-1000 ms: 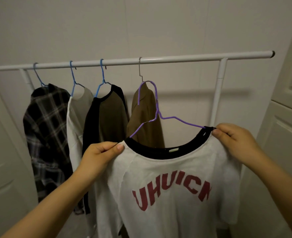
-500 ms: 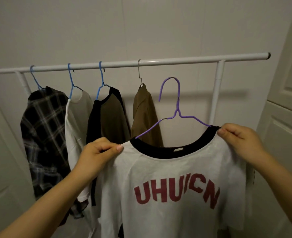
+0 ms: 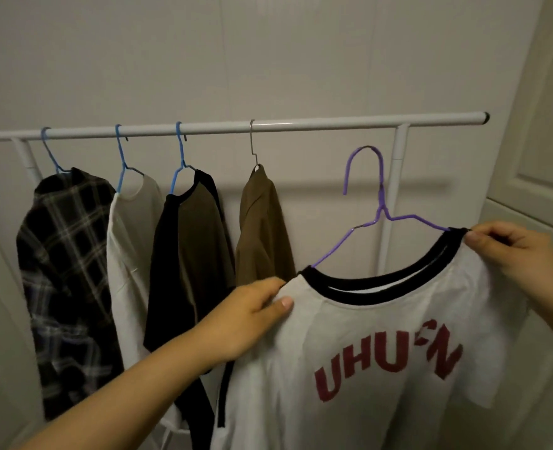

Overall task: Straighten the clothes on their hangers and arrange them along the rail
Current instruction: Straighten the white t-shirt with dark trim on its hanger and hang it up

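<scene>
While held below rail (image 3: pixel 301 125), white T-shirt (image 3: pixel 382 336) shoulders pinched between both hands (image 3: pixel 252 319).

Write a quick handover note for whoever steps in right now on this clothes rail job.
Left hand pinches the white T-shirt at its left shoulder; right hand pinches the collar at the other.
The shirt sits on the purple hanger, hook below the rail, not hung.
Done: plaid shirt, cream top, brown-and-black tee and brown jacket hang on the rail.
Left: hook the purple hanger to the jacket's right, then even the spacing.
</scene>
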